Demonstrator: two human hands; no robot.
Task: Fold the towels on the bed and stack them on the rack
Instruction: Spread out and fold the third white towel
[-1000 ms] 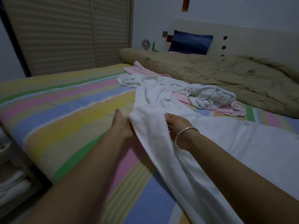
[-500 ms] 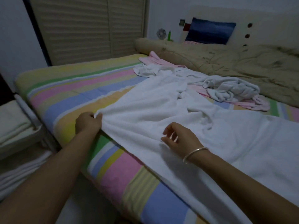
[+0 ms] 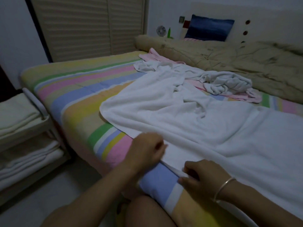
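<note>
Our right grip (image 3: 203,176) pinches white towel (image 3: 188,115) at near hem; left grip (image 3: 146,149) curled beside it, blurred, cannot tell if pinching. Towel lies ahead of both, spreading rightward.

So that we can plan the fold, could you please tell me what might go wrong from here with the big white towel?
The far end of the white towel runs into the crumpled towel and pink towel; pulling may drag them along. Its near hem, pinched by the right hand beside the blurred left hand, lies at the bed edge and could slip off.
</note>
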